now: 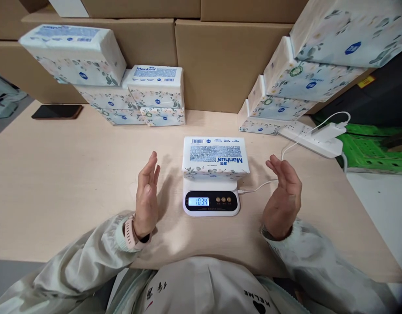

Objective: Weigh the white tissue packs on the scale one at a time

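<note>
Tabletop, pale. Along its far side, cardboard boxes, contents hidden from where I stand. Right stack: four wrapped floral packs. Left: taller stack, three packs; shorter stack, two. Manhua pack, lying on white scale, display lit. Left hand and right hand: apart, empty, flanking pack and scale, touching neither.

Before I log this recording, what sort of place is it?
Probably a stockroom or packing room: a lit scale with a pack on it, similar packs stacked nearby, and cardboard boxes behind them.
</note>
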Available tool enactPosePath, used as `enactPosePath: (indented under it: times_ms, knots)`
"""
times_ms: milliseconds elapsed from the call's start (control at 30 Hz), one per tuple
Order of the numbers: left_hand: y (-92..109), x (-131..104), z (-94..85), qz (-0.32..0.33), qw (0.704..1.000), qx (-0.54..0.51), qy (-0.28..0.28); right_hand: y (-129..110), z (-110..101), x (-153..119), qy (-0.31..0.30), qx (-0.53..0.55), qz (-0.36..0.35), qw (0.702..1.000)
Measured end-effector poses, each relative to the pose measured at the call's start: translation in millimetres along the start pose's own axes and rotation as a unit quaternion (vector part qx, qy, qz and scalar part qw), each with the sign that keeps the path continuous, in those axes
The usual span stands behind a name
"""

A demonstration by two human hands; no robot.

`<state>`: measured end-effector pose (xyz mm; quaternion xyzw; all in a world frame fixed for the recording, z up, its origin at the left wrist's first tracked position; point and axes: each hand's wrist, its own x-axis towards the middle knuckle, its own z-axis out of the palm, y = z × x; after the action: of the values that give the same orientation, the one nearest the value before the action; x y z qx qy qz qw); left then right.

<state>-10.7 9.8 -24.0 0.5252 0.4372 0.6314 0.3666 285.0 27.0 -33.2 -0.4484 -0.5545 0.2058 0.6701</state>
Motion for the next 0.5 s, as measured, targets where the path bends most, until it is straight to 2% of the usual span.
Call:
enactPosePath:
  times_ms: [500]
  knots:
    - [0.0,-0.2,0.9,-0.011,1.000,0.008,0.011,0.1,-2.3,-1.4,-0.029,0.010,0.005,1.000]
